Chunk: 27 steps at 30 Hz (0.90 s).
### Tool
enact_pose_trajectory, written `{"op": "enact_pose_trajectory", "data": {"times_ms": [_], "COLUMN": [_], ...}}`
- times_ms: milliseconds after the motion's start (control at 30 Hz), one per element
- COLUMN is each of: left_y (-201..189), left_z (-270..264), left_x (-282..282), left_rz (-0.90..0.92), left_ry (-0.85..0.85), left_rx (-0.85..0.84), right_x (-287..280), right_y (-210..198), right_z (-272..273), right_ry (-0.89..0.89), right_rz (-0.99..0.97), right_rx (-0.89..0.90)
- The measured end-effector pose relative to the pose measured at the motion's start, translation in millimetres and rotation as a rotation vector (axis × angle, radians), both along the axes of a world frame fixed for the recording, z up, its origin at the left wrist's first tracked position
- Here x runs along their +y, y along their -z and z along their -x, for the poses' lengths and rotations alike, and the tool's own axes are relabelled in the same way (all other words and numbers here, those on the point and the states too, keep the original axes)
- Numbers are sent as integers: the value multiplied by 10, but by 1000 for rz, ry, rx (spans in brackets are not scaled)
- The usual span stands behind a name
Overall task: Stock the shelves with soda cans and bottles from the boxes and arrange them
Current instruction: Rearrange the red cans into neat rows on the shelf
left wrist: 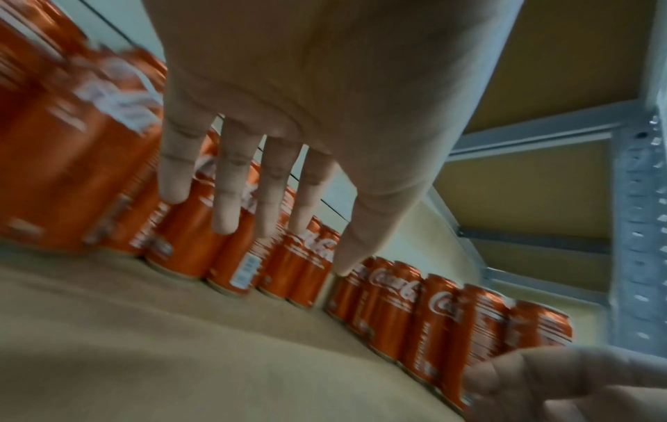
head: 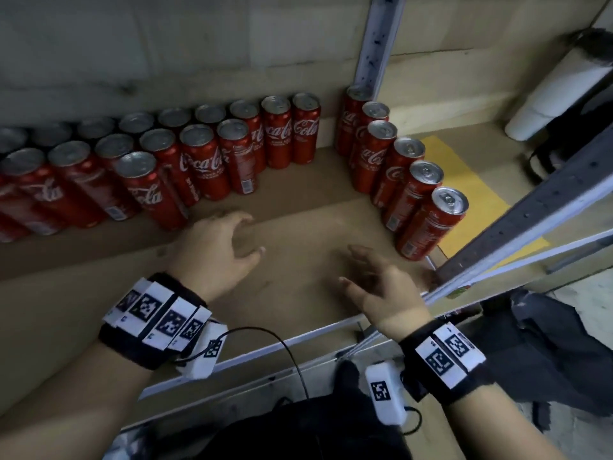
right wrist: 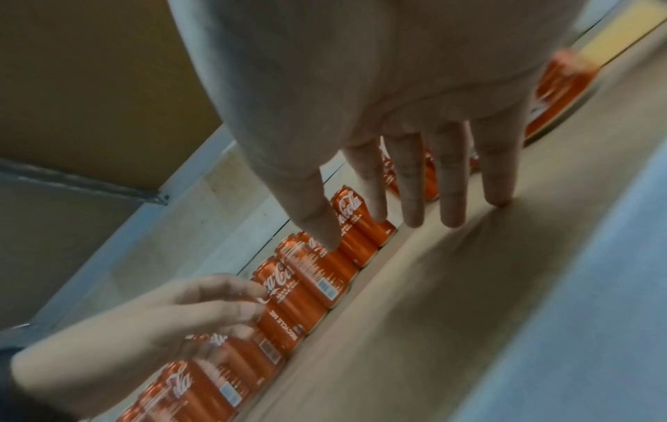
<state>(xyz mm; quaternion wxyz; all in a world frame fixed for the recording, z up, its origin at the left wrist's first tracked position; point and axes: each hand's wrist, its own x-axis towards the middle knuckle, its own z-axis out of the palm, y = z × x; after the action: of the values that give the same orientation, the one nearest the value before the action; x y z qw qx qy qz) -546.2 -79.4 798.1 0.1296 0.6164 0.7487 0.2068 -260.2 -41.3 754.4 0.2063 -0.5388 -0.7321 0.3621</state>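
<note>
**Both hands empty over the shelf, cans ahead and to the right**

I see my left hand (head: 215, 250) hovering above the bare middle of the shelf (head: 298, 280), its fingers (left wrist: 227, 185) spread apart and loosely bent, holding nothing. The nearest can of the left block (head: 146, 190) stands just beyond those fingertips, near but not touching as far as I can tell from the head view. My right hand (head: 381, 287) is beside it, palm down, fingers (right wrist: 451, 185) straight and slightly parted, also empty; in the right wrist view the outermost fingertip seems to meet the shelf board, though blur keeps me from being sure. The right row of cans (head: 408, 174) runs along the shelf's right edge, its closest can (head: 431, 224) near that hand, apart from it.

Counting the cans, all red Coca-Cola slim cans standing upright: the right row holds six, lined from the back upright post (head: 378, 41) toward the front. The left block fills the back of the shelf in staggered rows; I make out roughly nineteen tops before the frame's left edge cuts them off, so the full number is beyond me. I cannot see any bottles or boxes clearly. Each wrist carries a black band with printed markers (head: 156, 313).
</note>
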Motion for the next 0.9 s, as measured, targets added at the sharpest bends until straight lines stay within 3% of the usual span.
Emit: {"op": "enact_pose_trajectory", "data": {"times_ms": [200, 333, 433, 633, 800, 900], "left_y": [-167, -315, -419, -509, -706, -842], "left_z": [552, 740, 765, 751, 442, 341], "left_x": [-153, -111, -45, 272, 692, 999], "left_rz": [-193, -256, -366, -326, -372, -321], "left_ry": [-286, -325, -297, -261, -51, 56], "left_rx": [51, 85, 170, 288, 351, 397], "right_x": [454, 796, 1071, 1682, 2075, 2189], "right_y": [-205, -504, -704, -946, -1064, -1147], "right_z": [486, 770, 962, 1374, 1585, 1586], "right_ry": [-192, -219, -136, 133, 92, 29], "right_rz": [144, 124, 30, -259, -128, -162], "right_rx": [-84, -191, -186, -104, -247, -336]}}
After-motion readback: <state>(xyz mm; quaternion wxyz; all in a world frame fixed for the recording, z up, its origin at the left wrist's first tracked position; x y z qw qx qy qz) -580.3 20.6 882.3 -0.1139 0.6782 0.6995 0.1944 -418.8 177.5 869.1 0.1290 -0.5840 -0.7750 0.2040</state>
